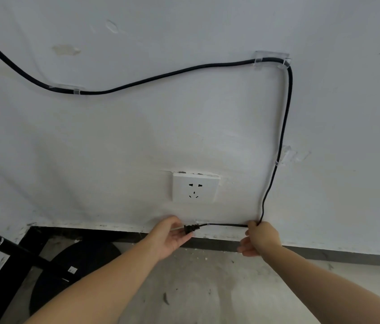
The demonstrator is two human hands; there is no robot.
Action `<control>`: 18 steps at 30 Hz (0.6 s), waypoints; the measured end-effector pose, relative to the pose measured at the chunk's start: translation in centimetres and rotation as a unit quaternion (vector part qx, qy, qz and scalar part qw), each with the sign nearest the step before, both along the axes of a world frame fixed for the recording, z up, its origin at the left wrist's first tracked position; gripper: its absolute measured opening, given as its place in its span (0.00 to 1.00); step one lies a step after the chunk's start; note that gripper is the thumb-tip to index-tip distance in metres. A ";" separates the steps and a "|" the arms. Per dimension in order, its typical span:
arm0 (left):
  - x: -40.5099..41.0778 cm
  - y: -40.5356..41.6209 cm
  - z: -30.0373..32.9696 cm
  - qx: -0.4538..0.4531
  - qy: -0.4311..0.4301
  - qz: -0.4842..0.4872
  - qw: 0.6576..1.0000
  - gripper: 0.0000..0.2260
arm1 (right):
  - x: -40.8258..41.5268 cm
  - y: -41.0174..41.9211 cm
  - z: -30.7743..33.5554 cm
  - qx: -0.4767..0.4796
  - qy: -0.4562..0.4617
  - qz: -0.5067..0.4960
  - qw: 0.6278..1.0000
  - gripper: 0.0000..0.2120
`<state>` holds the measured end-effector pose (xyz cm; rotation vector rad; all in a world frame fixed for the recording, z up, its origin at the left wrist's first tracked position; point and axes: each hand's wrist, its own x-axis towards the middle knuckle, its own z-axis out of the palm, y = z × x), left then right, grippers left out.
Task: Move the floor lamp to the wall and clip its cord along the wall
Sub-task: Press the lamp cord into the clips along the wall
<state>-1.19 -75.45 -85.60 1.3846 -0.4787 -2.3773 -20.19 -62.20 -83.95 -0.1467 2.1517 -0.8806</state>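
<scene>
A black cord (161, 76) runs across the white wall through three clear clips: one at the left (75, 90), one at the upper right corner (270, 60), one lower on the right (283, 156). From there the cord drops to the wall's foot, bends left and ends in a black plug (190, 228). My left hand (172, 237) holds the plug just below the white wall socket (194, 187). At the cord's bend, near the skirting, my right hand (257, 239) pinches it. The lamp's round black base (72, 272) stands on the floor at lower left.
A black lamp pole (9, 247) slants across the lower left corner. A dark skirting strip (324, 253) runs along the foot of the wall. The bare concrete floor (196, 288) is dusty, with small debris.
</scene>
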 end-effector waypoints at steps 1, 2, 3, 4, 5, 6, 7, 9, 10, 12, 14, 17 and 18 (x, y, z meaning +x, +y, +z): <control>-0.1 0.0 0.1 -0.002 -0.003 0.009 1.000 0.06 | 0.0 0.1 0.0 -0.006 -0.009 -0.005 1.000 0.13; -0.1 0.1 0.2 -0.006 -0.006 0.009 1.000 0.07 | 0.0 0.2 0.0 -0.013 -0.020 -0.012 1.000 0.13; -0.1 0.2 0.3 -0.013 -0.011 0.005 1.000 0.08 | -0.1 0.3 0.0 -0.021 -0.033 -0.019 0.999 0.13; -0.2 0.3 0.3 -0.024 -0.017 0.002 1.000 0.08 | -0.1 0.4 0.0 -0.029 -0.045 -0.026 0.998 0.12; -0.4 0.5 0.2 -0.037 -0.023 0.005 0.999 0.08 | -0.2 0.4 0.1 -0.036 -0.056 -0.031 0.997 0.12; -0.6 0.7 0.0 -0.047 -0.031 0.015 0.998 0.09 | -0.2 0.4 0.1 -0.042 -0.064 -0.036 0.996 0.12; -0.8 1.0 -0.2 -0.055 -0.039 0.031 0.997 0.11 | -0.2 0.4 0.1 -0.048 -0.071 -0.038 0.996 0.12; -1.3 1.5 -0.5 -0.061 -0.054 0.070 0.994 0.14 | -0.2 0.3 0.1 -0.064 -0.086 -0.046 0.993 0.12; -1.5 1.7 -0.6 -0.061 -0.061 0.086 0.993 0.14 | -0.2 0.3 0.1 -0.072 -0.095 -0.050 0.992 0.12; -1.6 1.7 -0.6 -0.062 -0.063 0.095 0.991 0.11 | -0.2 0.4 0.0 -0.083 -0.111 -0.053 0.989 0.12; -1.5 1.5 -0.1 -0.049 -0.058 0.088 0.993 0.06 | -0.3 0.6 0.1 -0.091 -0.121 -0.055 0.987 0.11; -1.0 1.0 0.5 -0.014 -0.044 0.080 0.996 0.07 | -0.5 0.8 0.3 -0.105 -0.140 -0.056 0.983 0.10; -0.8 0.8 0.7 -0.006 -0.037 0.071 0.997 0.06 | -0.5 0.8 0.4 -0.110 -0.147 -0.056 0.981 0.09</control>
